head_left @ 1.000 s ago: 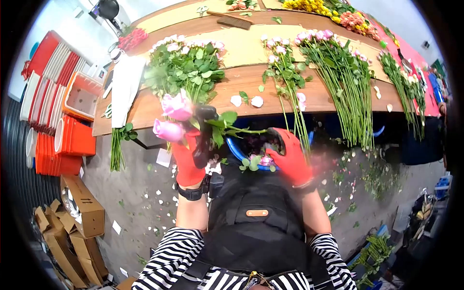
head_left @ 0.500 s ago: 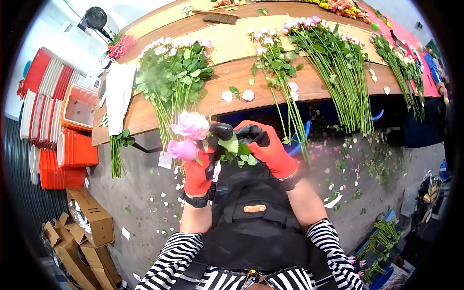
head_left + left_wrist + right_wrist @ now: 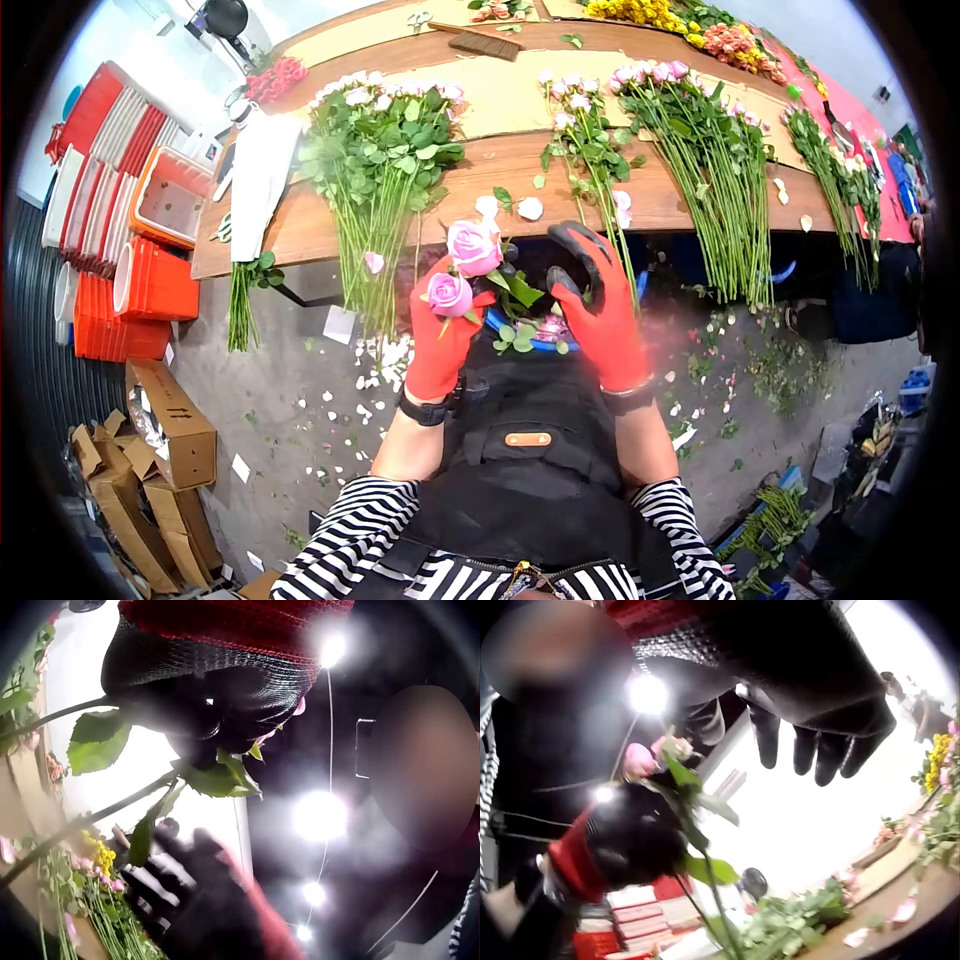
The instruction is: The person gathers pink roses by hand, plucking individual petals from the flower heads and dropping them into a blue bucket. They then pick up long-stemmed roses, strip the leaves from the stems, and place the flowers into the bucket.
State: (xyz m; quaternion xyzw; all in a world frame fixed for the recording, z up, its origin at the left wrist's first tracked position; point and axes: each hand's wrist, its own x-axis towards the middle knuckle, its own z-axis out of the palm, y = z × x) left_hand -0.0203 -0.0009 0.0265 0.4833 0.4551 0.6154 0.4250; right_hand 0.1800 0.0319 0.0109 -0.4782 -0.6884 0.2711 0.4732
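Note:
Two pink roses, one upper (image 3: pixel 474 247) and one lower (image 3: pixel 449 294), rise from my gloved left hand (image 3: pixel 436 335), which grips their stems just below the blooms. In the left wrist view two stems with green leaves (image 3: pixel 97 742) run out of the left hand (image 3: pixel 217 682). My right hand (image 3: pixel 608 315) stands apart to the right, fingers spread and bent, holding nothing. The right wrist view shows its dark fingers (image 3: pixel 806 746) hanging free above the leaves (image 3: pixel 712 874) by the left hand (image 3: pixel 630 844).
Beyond the hands, rose bunches (image 3: pixel 385 150) (image 3: pixel 700 170) lie on the wooden table (image 3: pixel 480 180) with a brush (image 3: pixel 480 43) and white cloth (image 3: pixel 268 170). A blue-rimmed container (image 3: pixel 495 322) is below the hands. Orange crates (image 3: pixel 150 290) and cardboard boxes (image 3: pixel 180 425) stand left.
My right hand has moved away from the stems beside my left hand, and its fingers have opened. The left hand still grips the roses, now tilted differently. The head view has shifted.

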